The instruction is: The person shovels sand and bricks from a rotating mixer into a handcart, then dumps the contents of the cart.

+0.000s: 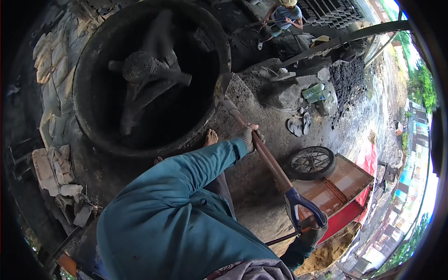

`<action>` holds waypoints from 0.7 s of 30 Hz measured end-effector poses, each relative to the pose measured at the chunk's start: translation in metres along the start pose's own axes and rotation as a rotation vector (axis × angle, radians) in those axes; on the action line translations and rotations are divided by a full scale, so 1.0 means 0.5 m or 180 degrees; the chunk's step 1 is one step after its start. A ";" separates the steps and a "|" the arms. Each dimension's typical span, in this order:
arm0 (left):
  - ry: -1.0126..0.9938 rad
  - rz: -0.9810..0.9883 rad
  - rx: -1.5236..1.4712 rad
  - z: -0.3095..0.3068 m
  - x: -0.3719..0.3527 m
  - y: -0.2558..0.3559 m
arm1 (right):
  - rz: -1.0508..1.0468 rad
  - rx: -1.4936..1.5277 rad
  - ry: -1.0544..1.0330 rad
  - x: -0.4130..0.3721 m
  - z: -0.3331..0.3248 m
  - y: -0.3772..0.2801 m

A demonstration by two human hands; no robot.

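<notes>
Holding: long shovel with brown shaft and blue D-grip [266, 158]; in the head view it runs from 5 o'clock up towards centre.
Left hand [248, 137]: closed round the mid-shaft, teal sleeve behind it.
Right hand [311, 233]: closed on the D-grip at 5 o'clock.
Blade [222, 89]: at the rim of the big round black pan mixer [80, 93], on its 3 o'clock side. Cannot tell whether it carries a load.
Mixer inside: dark paddle arms [149, 74] on a central hub.
Step (my read): shovel working at the mixer rim, tipping or scraping there.
Next move calls for: a firm two-hand hold, blade kept clear of the paddle arms, bare foot [211, 136] kept back from the rim.
Around: red-brown wheelbarrow [336, 184] at 4 o'clock, just beside the shaft. Pale sacks [51, 56] at 10 o'clock. Another person [285, 14] at 1 o'clock, well apart.
</notes>
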State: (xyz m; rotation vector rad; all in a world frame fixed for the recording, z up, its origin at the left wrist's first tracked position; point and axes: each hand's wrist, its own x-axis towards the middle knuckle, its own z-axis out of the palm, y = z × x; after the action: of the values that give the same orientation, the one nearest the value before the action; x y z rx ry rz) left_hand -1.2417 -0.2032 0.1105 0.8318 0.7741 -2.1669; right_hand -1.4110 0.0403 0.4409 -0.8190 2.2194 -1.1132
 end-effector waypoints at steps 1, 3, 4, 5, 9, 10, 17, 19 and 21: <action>-0.0007 0.0029 -0.0005 0.018 -0.007 0.001 | -0.0031 0.0009 0.0047 0.004 0.002 -0.003; -0.0091 -0.0009 -0.0073 0.046 -0.021 0.002 | -0.0092 0.0012 0.0132 0.013 0.004 -0.013; -0.0189 0.0042 -0.0074 0.058 -0.021 0.004 | -0.0096 0.0077 0.0085 0.023 -0.004 -0.005; -0.0285 0.0090 -0.0075 0.069 -0.022 0.003 | -0.0096 0.0139 0.0040 0.034 -0.020 0.013; -0.0509 0.0288 -0.0241 0.135 -0.056 0.033 | -0.0074 0.0703 0.0049 0.050 0.021 0.022; -0.0561 0.0365 -0.0283 0.146 -0.056 0.043 | -0.0078 0.0759 -0.0082 0.056 0.036 0.017; 0.0086 0.0805 0.0195 0.148 -0.060 0.080 | 0.0195 0.1029 -0.0887 0.145 0.250 -0.100; 0.0620 0.0283 0.1022 0.113 -0.005 0.166 | 0.0319 0.1194 -0.1103 0.207 0.362 -0.104; 0.1052 -0.0001 0.1735 0.030 0.062 0.222 | 0.0499 0.1226 -0.1068 0.288 0.529 0.009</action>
State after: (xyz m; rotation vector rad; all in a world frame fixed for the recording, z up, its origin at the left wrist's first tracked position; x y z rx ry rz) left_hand -1.1805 -0.2913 0.0661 1.4902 0.3225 -2.3017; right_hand -1.3317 -0.1960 0.2723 -0.6032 1.6923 -1.1781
